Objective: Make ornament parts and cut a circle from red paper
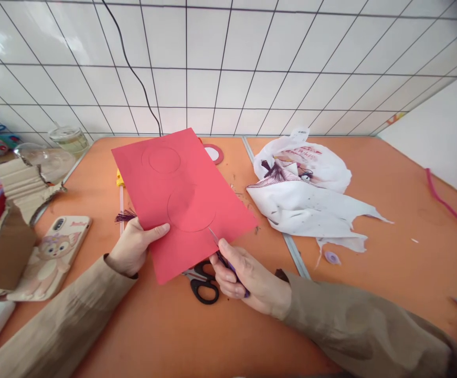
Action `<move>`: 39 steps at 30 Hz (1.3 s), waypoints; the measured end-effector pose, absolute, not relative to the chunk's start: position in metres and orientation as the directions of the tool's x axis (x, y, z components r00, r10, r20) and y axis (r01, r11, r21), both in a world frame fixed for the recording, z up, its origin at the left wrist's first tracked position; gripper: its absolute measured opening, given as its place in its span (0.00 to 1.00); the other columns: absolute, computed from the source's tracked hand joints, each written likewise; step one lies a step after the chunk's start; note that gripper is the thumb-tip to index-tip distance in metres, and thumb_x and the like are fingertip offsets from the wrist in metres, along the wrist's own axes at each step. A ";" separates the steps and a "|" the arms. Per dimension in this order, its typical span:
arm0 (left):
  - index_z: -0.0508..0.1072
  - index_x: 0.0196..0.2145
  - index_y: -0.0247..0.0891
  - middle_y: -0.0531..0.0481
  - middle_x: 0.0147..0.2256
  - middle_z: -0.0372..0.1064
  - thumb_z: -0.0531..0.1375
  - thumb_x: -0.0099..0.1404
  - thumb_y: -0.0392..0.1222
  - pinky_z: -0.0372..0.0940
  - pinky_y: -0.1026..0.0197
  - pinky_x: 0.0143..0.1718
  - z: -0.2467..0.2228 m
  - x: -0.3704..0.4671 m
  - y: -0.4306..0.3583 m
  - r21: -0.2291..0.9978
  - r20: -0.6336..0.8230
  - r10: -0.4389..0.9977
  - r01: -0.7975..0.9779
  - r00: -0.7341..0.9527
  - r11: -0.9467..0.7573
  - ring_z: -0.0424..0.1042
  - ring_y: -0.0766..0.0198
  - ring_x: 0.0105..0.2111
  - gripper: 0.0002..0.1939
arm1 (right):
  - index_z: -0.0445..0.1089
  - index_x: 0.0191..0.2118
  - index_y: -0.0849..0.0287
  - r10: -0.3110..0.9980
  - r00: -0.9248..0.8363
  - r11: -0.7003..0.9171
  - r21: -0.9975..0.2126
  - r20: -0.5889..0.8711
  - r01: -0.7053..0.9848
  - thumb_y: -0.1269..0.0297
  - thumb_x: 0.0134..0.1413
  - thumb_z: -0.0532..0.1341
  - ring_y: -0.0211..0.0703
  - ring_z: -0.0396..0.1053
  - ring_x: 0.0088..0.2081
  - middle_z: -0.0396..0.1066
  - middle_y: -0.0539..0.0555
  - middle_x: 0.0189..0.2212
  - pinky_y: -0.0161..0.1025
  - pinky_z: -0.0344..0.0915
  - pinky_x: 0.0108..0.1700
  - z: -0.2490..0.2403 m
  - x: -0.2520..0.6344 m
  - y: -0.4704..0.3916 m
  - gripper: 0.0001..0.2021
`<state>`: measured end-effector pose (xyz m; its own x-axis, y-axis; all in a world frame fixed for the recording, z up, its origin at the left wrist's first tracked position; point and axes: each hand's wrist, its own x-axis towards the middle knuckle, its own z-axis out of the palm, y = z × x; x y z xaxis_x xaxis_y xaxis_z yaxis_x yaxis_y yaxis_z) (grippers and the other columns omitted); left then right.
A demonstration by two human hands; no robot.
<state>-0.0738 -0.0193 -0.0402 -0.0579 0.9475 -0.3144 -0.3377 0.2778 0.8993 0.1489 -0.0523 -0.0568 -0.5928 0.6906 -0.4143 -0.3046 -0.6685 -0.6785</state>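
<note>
A sheet of red paper (216, 189) with circles drawn on it is held up over the table, tilted. My left hand (134, 244) grips its lower left edge, thumb on top and fingers behind. My right hand (247, 273) is closed around small scissors (231, 266) with purple handles. One pointed blade lies over the paper's front, near the rim of the lower circle; the other blade is hidden. Below the sheet, a second pair of scissors (204, 291) with black handles lies on the table, partly covered by the paper.
A white plastic bag (326, 168) and torn white material (303, 207) lie right of the paper. On the left are a phone in a cartoon case (53, 257), a cardboard box (8, 247) and a lidded cup (68, 139). A red ring (219, 152) lies behind the sheet.
</note>
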 end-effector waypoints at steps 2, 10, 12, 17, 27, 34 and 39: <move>0.81 0.37 0.32 0.40 0.39 0.81 0.76 0.44 0.37 0.73 0.47 0.49 -0.041 -0.074 -0.020 0.896 -0.318 0.946 -0.344 -0.055 0.281 0.79 0.47 0.43 0.19 | 0.63 0.30 0.60 0.686 -0.595 -0.675 -0.672 -0.419 -0.305 0.36 0.49 0.64 0.24 0.42 0.12 0.52 0.37 0.13 0.31 0.37 0.16 -0.057 0.149 -0.052 0.27; 0.82 0.35 0.33 0.41 0.37 0.81 0.76 0.43 0.37 0.74 0.47 0.47 -0.039 -0.072 -0.022 0.898 -0.314 0.945 -0.353 -0.090 0.264 0.79 0.47 0.41 0.19 | 0.62 0.29 0.59 0.682 -0.601 -0.672 -0.682 -0.417 -0.289 0.35 0.49 0.62 0.24 0.40 0.12 0.49 0.37 0.13 0.31 0.36 0.16 -0.055 0.150 -0.052 0.28; 0.82 0.35 0.34 0.41 0.37 0.81 0.76 0.43 0.38 0.74 0.47 0.47 -0.039 -0.071 -0.022 0.900 -0.307 0.947 -0.353 -0.092 0.258 0.79 0.47 0.41 0.19 | 0.62 0.29 0.59 0.684 -0.599 -0.670 -0.685 -0.416 -0.288 0.35 0.49 0.63 0.24 0.40 0.12 0.50 0.37 0.13 0.31 0.36 0.16 -0.055 0.150 -0.053 0.27; 0.82 0.36 0.34 0.40 0.39 0.81 0.75 0.46 0.39 0.75 0.47 0.46 -0.040 -0.073 -0.023 0.917 -0.265 0.960 -0.333 -0.093 0.221 0.79 0.46 0.42 0.17 | 0.63 0.30 0.59 0.679 -0.610 -0.679 -0.665 -0.408 -0.310 0.37 0.50 0.63 0.24 0.40 0.12 0.50 0.37 0.13 0.31 0.36 0.17 -0.056 0.150 -0.053 0.26; 0.82 0.36 0.35 0.41 0.41 0.81 0.75 0.45 0.39 0.76 0.48 0.45 -0.037 -0.075 -0.023 0.919 -0.258 0.957 -0.338 -0.133 0.201 0.79 0.45 0.43 0.18 | 0.66 0.29 0.61 0.625 -0.710 -0.723 -0.582 -0.325 -0.371 0.41 0.56 0.60 0.26 0.41 0.13 0.53 0.40 0.14 0.33 0.34 0.17 -0.060 0.158 -0.051 0.23; 0.82 0.35 0.35 0.42 0.39 0.81 0.75 0.46 0.38 0.76 0.47 0.45 -0.032 -0.071 -0.027 0.922 -0.252 0.958 -0.336 -0.137 0.194 0.80 0.46 0.40 0.16 | 0.67 0.33 0.62 0.661 -0.643 -0.706 -0.612 -0.387 -0.357 0.42 0.54 0.63 0.25 0.40 0.13 0.54 0.39 0.14 0.32 0.34 0.17 -0.057 0.155 -0.054 0.23; 0.82 0.34 0.35 0.41 0.39 0.81 0.75 0.46 0.40 0.75 0.44 0.45 -0.030 -0.071 -0.029 0.921 -0.269 0.952 -0.328 -0.149 0.209 0.79 0.44 0.41 0.16 | 0.64 0.33 0.60 0.678 -0.617 -0.684 -0.650 -0.400 -0.330 0.38 0.52 0.63 0.25 0.44 0.14 0.54 0.39 0.16 0.31 0.37 0.17 -0.055 0.154 -0.056 0.26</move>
